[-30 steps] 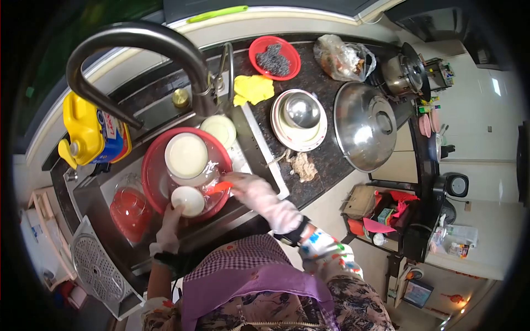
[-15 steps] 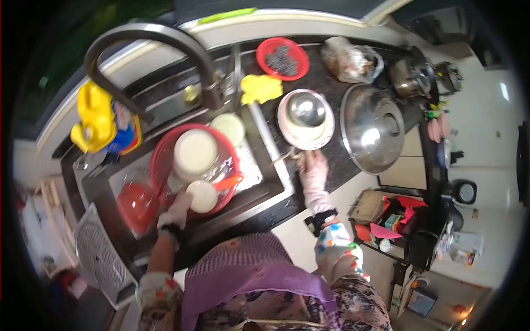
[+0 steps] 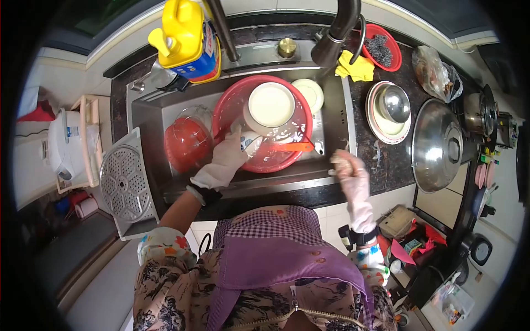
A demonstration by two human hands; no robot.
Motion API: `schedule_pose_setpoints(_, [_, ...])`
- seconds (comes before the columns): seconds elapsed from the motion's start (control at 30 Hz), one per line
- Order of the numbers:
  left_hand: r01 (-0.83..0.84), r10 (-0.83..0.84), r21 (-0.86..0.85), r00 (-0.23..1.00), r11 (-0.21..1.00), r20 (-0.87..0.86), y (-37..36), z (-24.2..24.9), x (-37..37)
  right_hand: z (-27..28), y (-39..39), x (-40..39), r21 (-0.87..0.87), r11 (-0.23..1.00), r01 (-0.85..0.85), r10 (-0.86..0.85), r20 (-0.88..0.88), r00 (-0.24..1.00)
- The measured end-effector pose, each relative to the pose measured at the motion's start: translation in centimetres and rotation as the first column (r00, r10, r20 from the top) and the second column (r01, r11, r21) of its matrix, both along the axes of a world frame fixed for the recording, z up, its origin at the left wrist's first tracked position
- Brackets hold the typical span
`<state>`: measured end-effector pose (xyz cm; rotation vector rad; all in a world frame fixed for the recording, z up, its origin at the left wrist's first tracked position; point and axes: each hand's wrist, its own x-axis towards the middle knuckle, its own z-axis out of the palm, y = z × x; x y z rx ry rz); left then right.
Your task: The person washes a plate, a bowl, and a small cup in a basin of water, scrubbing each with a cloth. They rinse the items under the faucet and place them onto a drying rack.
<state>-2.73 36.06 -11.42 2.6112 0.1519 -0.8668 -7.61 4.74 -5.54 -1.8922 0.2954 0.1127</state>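
My left hand (image 3: 227,157), in a pale glove, grips a small white bowl (image 3: 251,142) with a blue pattern. The bowl is tilted over the red basin (image 3: 221,105) in the sink. In that basin sit a large cream-coloured bowl (image 3: 271,105), soapy water and an orange handle (image 3: 295,147). My right hand (image 3: 352,171), also gloved, is closed around a pale crumpled cloth (image 3: 341,164) at the sink's right edge. Its fingers partly hide the cloth.
A red bowl (image 3: 187,144) and a pale plate (image 3: 309,95) lie in the sink (image 3: 334,118). Stacked bowls (image 3: 372,118), a large metal lid (image 3: 439,146) and a yellow cloth (image 3: 354,67) are on the right counter. A yellow jug (image 3: 185,38) stands behind the sink, near the faucet (image 3: 331,44).
My right hand has moved from beside the stacked bowls to the sink's edge, now with the pale cloth. My left hand has tilted the small bowl. The view has turned and shifted left.
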Motion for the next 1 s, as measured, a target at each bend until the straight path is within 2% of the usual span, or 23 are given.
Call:
schedule_pose_setpoints(0.07, [-0.094, 0.090, 0.025, 0.987, 0.995, 0.133, 0.0, 2.3, -0.1, -1.5, 2.8, 0.7, -0.142, 0.958, -0.248, 0.258, 0.059, 0.964])
schedule_pose_setpoints(0.1, [-0.082, 0.066, 0.047, 0.960, 0.996, 0.272, 0.7, 0.8, -0.7, -1.7, 4.6, 1.3, -0.089, 0.952, -0.294, 0.299, 0.052, 0.953])
schedule_pose_setpoints(0.13, [-0.086, 0.069, 0.049, 0.959, 0.995, 0.275, 0.9, 1.3, -0.5, -1.8, 6.4, 2.1, -0.036, 0.940, -0.340, 0.341, 0.049, 0.939])
schedule_pose_setpoints(0.17, [-0.276, 0.291, -0.203, 0.956, 0.940, 0.044, 1.0, 2.0, -0.1, -0.7, 8.2, 3.2, -0.090, 0.901, -0.425, 0.433, 0.119, 0.893])
schedule_pose_setpoints(0.2, [-0.485, 0.428, -0.389, 0.874, 0.783, -0.229, 1.1, 2.4, 0.2, 0.3, 9.8, 4.3, -0.151, 0.853, -0.499, 0.521, 0.183, 0.834])
schedule_pose_setpoints(0.23, [-0.484, 0.429, -0.390, 0.875, 0.783, -0.224, 1.3, 1.9, 0.1, -0.4, 11.1, 4.8, -0.183, 0.813, -0.552, 0.581, 0.237, 0.778])
schedule_pose_setpoints(0.27, [-0.552, 0.405, -0.520, 0.833, 0.652, -0.377, 1.3, 0.9, 0.0, -1.3, 12.2, 5.4, -0.220, 0.772, -0.597, 0.636, 0.287, 0.716])
schedule_pose_setpoints(0.3, [-0.617, 0.340, -0.613, 0.786, 0.493, -0.517, 1.3, 0.1, 0.1, -2.0, 13.2, 6.7, -0.306, 0.649, -0.697, 0.745, 0.443, 0.499])
schedule_pose_setpoints(0.33, [-0.610, 0.333, -0.619, 0.791, 0.495, -0.513, 1.1, 0.5, 0.2, -3.9, 14.2, 6.7, -0.313, 0.652, -0.690, 0.743, 0.443, 0.501])
schedule_pose_setpoints(0.4, [-0.725, 0.327, -0.620, 0.688, 0.299, -0.648, 0.3, 1.4, 0.5, -10.1, 15.4, 6.4, -0.025, 0.711, -0.703, 0.703, -0.019, 0.711])
schedule_pose_setpoints(0.43, [-0.639, 0.324, -0.658, 0.769, 0.398, -0.551, 0.4, 0.9, 0.8, -10.6, 15.5, 6.9, 0.150, 0.678, -0.720, 0.689, 0.213, 0.693])
schedule_pose_setpoints(0.47, [-0.639, 0.321, -0.659, 0.769, 0.397, -0.552, 0.1, 0.3, 0.9, -11.1, 15.6, 6.9, 0.148, 0.679, -0.719, 0.688, 0.211, 0.694])
schedule_pose_setpoints(0.53, [-0.665, 0.564, -0.633, 0.720, 0.396, -0.404, -0.6, -0.8, 0.6, -11.4, 16.7, 6.7, 0.129, 0.791, -0.597, 0.609, -0.257, 0.751])
schedule_pose_setpoints(0.57, [-0.668, 0.565, -0.630, 0.718, 0.396, -0.406, -0.4, -1.4, 0.5, -11.1, 17.3, 6.6, 0.256, 0.821, -0.510, 0.570, -0.326, 0.754])
schedule_pose_setpoints(0.67, [-0.603, 0.572, -0.665, 0.760, 0.441, -0.310, 0.0, -5.6, 0.1, -4.3, 17.2, 5.6, 0.280, 0.783, -0.556, 0.615, -0.208, 0.761])
schedule_pose_setpoints(0.73, [-0.477, 0.555, -0.626, 0.828, 0.617, -0.084, 0.6, -10.7, -0.6, -7.0, 17.2, 4.8, 0.233, 0.809, -0.540, 0.572, -0.096, 0.815])
schedule_pose_setpoints(0.77, [-0.479, 0.558, -0.626, 0.826, 0.616, -0.083, 0.2, -8.2, -0.2, -5.5, 16.8, 4.9, 0.060, 0.842, -0.535, 0.537, -0.179, 0.824])
schedule_pose_setpoints(0.8, [-0.617, 0.624, -0.533, 0.756, 0.579, -0.198, -0.6, -3.3, 0.8, -4.7, 16.2, 5.2, -0.118, 0.842, -0.526, 0.487, -0.253, 0.836])
schedule_pose_setpoints(0.83, [-0.737, 0.685, -0.420, 0.663, 0.529, -0.302, -1.0, -0.7, 1.3, -5.2, 15.5, 5.3, -0.119, 0.840, -0.529, 0.490, -0.254, 0.834])
schedule_pose_setpoints(0.87, [-0.741, 0.688, -0.420, 0.659, 0.524, -0.305, -1.0, -1.1, 1.2, -6.5, 14.5, 5.3, 0.051, 0.950, -0.308, 0.309, -0.295, 0.904])
schedule_pose_setpoints(0.9, [-0.673, 0.718, -0.531, 0.678, 0.516, -0.161, -0.8, -1.9, 1.1, -7.9, 13.6, 5.1, 0.205, 0.977, -0.051, 0.125, -0.368, 0.921])
schedule_pose_setpoints(0.93, [-0.584, 0.741, -0.625, 0.672, 0.518, -0.013, -0.7, -1.9, 1.0, -8.6, 13.4, 4.9, 0.327, 0.919, 0.222, -0.047, -0.466, 0.884])
schedule_pose_setpoints(1.0, [-0.595, 0.744, -0.620, 0.668, 0.511, -0.029, -1.3, -1.8, 1.4, -10.2, 14.3, 4.3, 0.458, 0.844, 0.278, -0.023, -0.488, 0.873])
